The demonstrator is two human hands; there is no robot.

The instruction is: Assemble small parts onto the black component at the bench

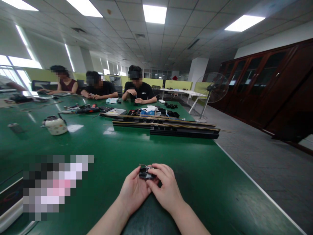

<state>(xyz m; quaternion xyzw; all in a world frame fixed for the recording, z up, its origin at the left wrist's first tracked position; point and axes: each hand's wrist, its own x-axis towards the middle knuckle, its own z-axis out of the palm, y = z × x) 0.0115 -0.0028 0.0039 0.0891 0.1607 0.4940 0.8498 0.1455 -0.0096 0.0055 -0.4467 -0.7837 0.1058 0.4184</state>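
Between my two hands, low over the green table, is a small black plastic part with a thin metal wire or pin along its top edge; its exact kind is too small to make out. My left hand cradles it from the left and below, thumb against its side. From the right, my right hand closes over it, with fingertips on the top and the thumb underneath. Those fingers cover the part's right end.
Beyond my hands, long black rails lie across the green table with thin brass-coloured rods on them. A patterned pot stands left. Tools lie farther back. Several people sit at the far side. A floor fan stands right.
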